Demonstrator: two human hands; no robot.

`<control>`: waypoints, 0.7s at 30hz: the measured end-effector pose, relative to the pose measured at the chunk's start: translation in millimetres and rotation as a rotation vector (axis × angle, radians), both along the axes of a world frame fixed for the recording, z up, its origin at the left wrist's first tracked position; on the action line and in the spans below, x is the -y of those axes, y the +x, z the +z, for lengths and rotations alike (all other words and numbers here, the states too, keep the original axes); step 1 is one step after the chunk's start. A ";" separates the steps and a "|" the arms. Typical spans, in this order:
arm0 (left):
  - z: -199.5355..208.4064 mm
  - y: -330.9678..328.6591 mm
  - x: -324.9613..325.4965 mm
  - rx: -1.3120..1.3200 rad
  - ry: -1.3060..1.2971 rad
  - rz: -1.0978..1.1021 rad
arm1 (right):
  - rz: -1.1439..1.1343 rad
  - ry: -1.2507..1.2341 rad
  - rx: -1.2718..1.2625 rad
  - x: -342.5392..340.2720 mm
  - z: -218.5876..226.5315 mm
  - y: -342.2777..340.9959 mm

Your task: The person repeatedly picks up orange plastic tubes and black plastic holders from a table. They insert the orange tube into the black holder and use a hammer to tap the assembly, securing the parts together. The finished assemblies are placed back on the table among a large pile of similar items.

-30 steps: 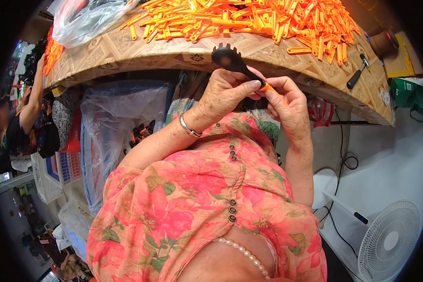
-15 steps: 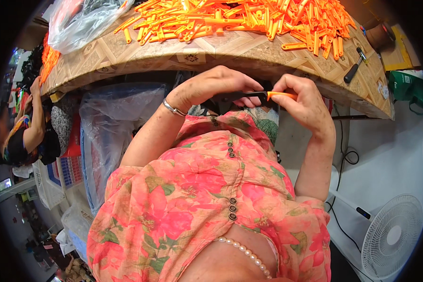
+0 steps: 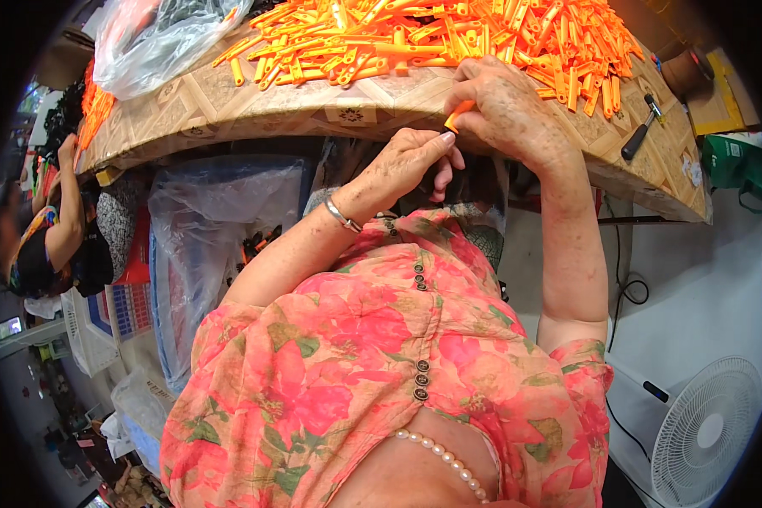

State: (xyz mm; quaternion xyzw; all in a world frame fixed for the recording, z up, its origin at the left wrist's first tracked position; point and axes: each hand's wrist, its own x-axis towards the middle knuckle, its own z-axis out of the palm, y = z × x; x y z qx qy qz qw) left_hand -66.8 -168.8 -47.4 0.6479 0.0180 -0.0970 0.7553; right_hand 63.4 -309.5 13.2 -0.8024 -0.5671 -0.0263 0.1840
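Observation:
My right hand [image 3: 508, 114] is above the near edge of the table, its thumb and fingers pinching a small orange plastic piece [image 3: 462, 112]. Just below and to the left, my left hand [image 3: 416, 161] is closed, thumb pressed toward the fingers, around a black plastic piece that its own fingers mostly hide. The orange piece's lower end meets a dark tip at my left thumb; whether the two parts are joined I cannot tell. Behind my right hand lies a large heap of similar orange plastic pieces [image 3: 356, 46] on the table.
The patterned tabletop [image 3: 296, 106] curves across the front. A hammer [image 3: 639, 134] lies at its right, a clear plastic bag [image 3: 157, 51] at its left. Below stands a blue bin lined with plastic [image 3: 220, 203]. A white fan [image 3: 709, 423] is at lower right; another person [image 3: 55, 233] works at far left.
Both hands have moved up toward the table edge, the right one further, to the heap's front. The orange piece now stands more upright. The black piece, plainly visible before, is mostly hidden.

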 end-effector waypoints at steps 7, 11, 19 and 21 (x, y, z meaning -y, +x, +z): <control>-0.5 3.5 4.5 -0.108 -0.191 0.120 | -0.078 0.161 -0.024 -11.9 -10.8 2.2; 6.1 4.9 7.5 -0.226 -0.357 0.140 | -0.002 0.163 -0.171 -6.0 -18.9 7.7; 9.9 6.5 10.3 -0.309 -0.522 0.201 | 0.124 0.253 -0.340 0.4 -37.6 17.9; 9.9 8.1 5.3 -0.300 -0.513 0.140 | 0.121 0.267 -0.345 1.2 -38.8 16.2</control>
